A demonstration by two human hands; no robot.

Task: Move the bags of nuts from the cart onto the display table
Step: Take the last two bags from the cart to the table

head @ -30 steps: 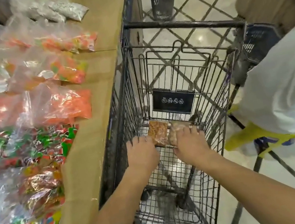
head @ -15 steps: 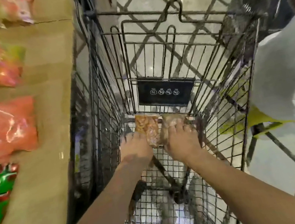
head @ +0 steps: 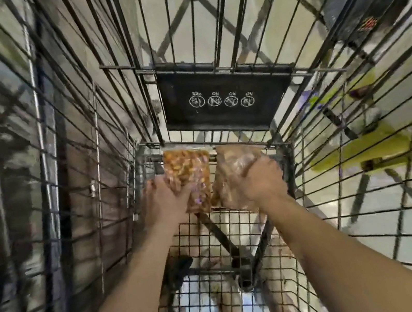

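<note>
I look straight down into a black wire cart. Two clear bags of nuts lie side by side at the far end of its mesh floor. My left hand grips the left edge of the orange-brown bag of nuts. The paler brown bag of nuts is under my right hand, whose fingers are closed over its right side. Both forearms reach deep into the cart. The display table is out of view.
A black plaque with white pictograms hangs on the cart's far wall above the bags. Wire walls close in on both sides. Through the right wall I see a yellow object on the shiny floor.
My head has dropped into the cart, so the table and candy bags left the view. Both hands went from resting near the bags to closing on them.
</note>
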